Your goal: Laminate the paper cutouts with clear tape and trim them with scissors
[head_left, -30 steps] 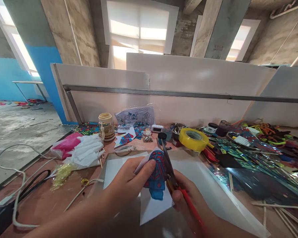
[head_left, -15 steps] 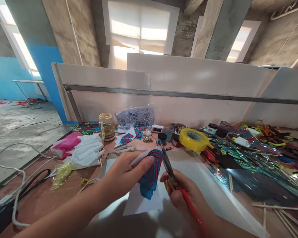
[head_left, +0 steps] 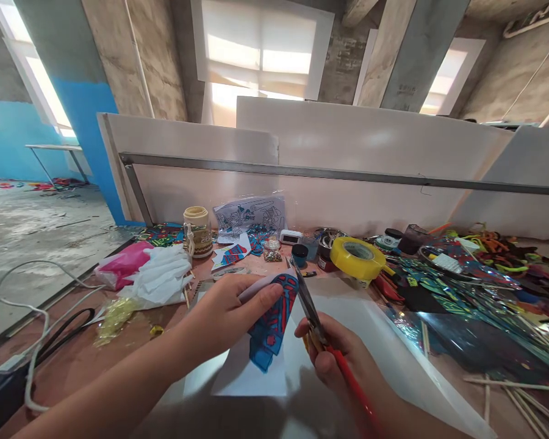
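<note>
My left hand (head_left: 244, 308) pinches a sheet of paper with a blue and red coloured drawing (head_left: 274, 323), thumb on top. The paper's upper part curls back over the fingers, and its white lower part hangs down. My right hand (head_left: 333, 347) grips a pair of scissors (head_left: 312, 308) with red handles. The scissors' blades point up and away, along the right edge of the coloured drawing. Whether the blades touch the paper at this moment I cannot tell. Beneath both hands lies a large white sheet (head_left: 348, 299) on the table.
A yellow tape roll (head_left: 357, 256), small jars (head_left: 299, 255) and a beige container (head_left: 197, 231) stand at the back. White and pink plastic bags (head_left: 160, 274) lie left, near a white cable (head_left: 36, 317). Thin sticks (head_left: 516, 383) and shiny strips crowd the right.
The paper in my left hand has turned, its lower end swinging to the left. My right hand and the scissors stay nearly in the same place.
</note>
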Demonstrator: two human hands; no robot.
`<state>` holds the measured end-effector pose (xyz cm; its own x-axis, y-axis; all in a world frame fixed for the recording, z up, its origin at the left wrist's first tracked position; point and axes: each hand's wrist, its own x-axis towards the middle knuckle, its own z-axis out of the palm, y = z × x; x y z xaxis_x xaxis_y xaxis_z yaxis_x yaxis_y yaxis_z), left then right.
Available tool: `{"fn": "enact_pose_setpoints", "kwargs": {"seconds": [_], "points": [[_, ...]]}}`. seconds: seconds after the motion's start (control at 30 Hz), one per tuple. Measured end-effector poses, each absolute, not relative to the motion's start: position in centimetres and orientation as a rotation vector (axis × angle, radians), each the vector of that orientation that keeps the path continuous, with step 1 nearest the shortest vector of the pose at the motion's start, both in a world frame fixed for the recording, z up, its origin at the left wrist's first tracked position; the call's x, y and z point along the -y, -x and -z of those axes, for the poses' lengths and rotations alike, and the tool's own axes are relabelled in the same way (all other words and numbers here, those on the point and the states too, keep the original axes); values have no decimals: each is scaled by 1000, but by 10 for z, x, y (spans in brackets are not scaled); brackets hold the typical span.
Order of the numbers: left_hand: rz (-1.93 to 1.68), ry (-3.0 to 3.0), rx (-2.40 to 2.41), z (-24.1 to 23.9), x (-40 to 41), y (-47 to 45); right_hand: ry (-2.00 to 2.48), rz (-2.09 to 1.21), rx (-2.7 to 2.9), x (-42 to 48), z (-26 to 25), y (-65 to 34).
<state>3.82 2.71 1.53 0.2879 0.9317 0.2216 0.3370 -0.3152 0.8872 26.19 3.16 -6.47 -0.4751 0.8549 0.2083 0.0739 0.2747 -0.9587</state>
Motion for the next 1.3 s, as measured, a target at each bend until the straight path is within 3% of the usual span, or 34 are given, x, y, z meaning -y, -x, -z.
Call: {"fn": "enact_pose_setpoints", "kwargs": {"seconds": [1.3], "points": [[-1105, -1950, -1202, -22, -36, -18, 910, -1350, 1787, -31, 63, -261]]}}
